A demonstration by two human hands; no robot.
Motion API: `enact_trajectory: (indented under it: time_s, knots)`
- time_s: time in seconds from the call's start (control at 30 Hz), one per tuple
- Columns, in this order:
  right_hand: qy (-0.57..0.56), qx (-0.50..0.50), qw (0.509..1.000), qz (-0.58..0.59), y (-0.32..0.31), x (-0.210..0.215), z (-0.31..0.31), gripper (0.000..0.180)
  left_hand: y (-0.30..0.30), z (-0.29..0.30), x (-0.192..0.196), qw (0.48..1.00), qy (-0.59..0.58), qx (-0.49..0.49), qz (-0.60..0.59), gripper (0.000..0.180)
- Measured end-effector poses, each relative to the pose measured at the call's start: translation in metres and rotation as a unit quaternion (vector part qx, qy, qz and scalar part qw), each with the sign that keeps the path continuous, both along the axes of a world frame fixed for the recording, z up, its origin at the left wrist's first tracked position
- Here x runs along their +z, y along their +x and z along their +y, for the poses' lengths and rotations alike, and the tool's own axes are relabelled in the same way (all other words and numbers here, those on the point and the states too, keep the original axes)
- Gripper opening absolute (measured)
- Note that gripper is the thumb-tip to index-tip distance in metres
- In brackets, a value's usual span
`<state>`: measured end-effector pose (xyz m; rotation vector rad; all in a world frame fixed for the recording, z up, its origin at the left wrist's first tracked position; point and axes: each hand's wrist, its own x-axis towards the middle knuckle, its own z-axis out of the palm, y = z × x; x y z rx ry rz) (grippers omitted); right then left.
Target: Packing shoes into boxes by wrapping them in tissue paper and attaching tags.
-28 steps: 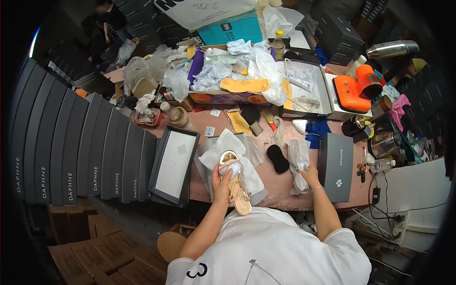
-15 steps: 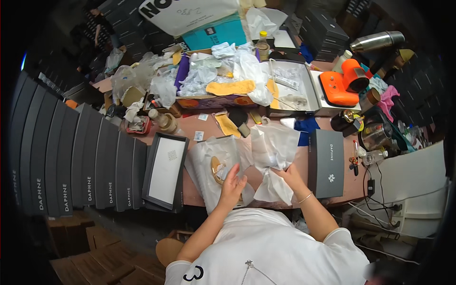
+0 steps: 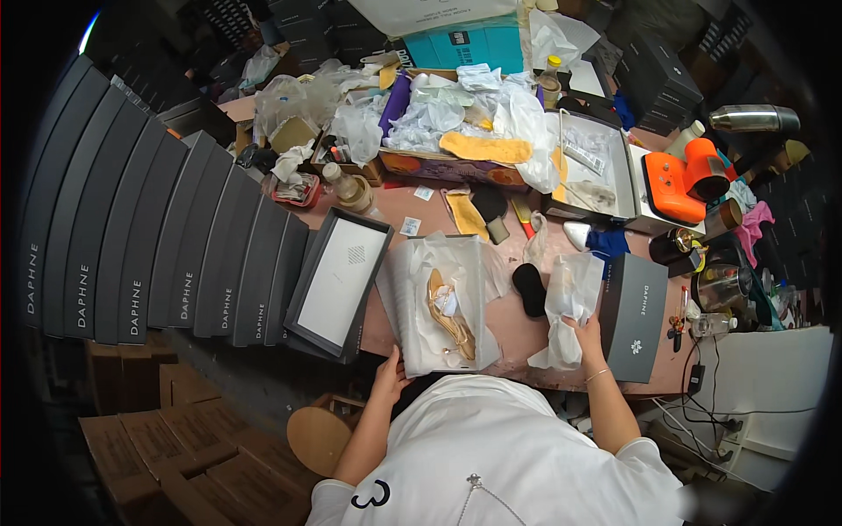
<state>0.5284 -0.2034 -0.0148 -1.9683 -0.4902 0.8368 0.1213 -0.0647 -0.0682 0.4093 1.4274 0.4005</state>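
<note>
A gold strappy sandal [image 3: 453,323] lies on white tissue paper in an open shoe box [image 3: 481,302] in front of me. At the box's near left corner, my left hand [image 3: 390,377] has its fingers closed on the edge. To the right, my right hand [image 3: 585,342] grips a white tissue-paper bundle [image 3: 570,294] resting on the table; whatever is inside is hidden. A black, rounded flat object [image 3: 529,289] lies between the box and the bundle.
Left of the shoe box, a grey box part [image 3: 342,280] shows its white inside beside a row of upright grey shoe boxes [image 3: 175,237]. A closed grey box [image 3: 633,320] borders the bundle on the right. Farther back are a paper-filled carton [image 3: 456,167] and an orange device [image 3: 674,184].
My left hand has moved from above the sandal to the box's near left corner. My right hand has carried the tissue bundle right, uncovering the black object. The view has shifted.
</note>
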Motion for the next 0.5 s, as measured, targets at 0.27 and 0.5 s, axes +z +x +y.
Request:
enact_trajectory:
  time_s: [0.27, 0.5]
  knots:
    - [0.097, 0.241, 0.938, -0.229, -0.055, 0.032, 0.043, 0.07, -0.006, 0.001, -0.025, 0.998, 0.034, 0.038, -0.031, 0.02]
    - [-0.05, 0.484, 0.838, -0.246, -0.17, -0.017, 0.135, 0.093, 0.008, -0.001, 0.035, 0.94, 0.327, -0.003, -0.098, 0.01]
